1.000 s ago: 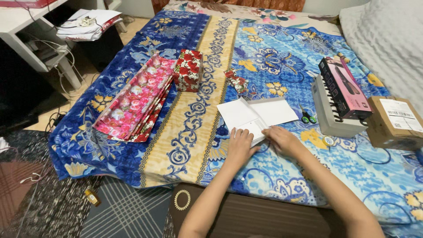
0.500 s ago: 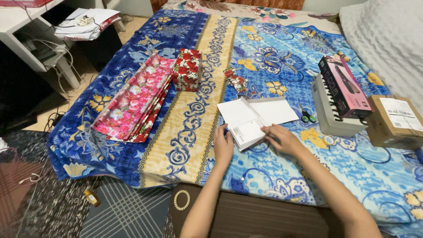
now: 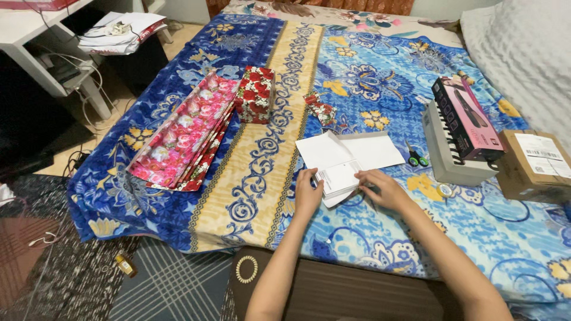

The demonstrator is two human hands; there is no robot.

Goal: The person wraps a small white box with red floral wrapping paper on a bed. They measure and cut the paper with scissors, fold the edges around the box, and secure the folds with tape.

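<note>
Head view: left hand [image 3: 307,195] and right hand [image 3: 380,188] pinch opposite sides of a small flat white box [image 3: 339,179], tilted up off a white paper sheet [image 3: 351,151] on the blue-and-gold floral bedspread [image 3: 262,172]. Green-handled scissors [image 3: 416,157] just right; red rose-print paper stack [image 3: 184,134] well left.

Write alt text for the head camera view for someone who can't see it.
Two bare hands, left hand and right hand, hold a small white box over white paper on a blue floral bedspread. Red floral wrapping sheets lie left; scissors right.
</note>
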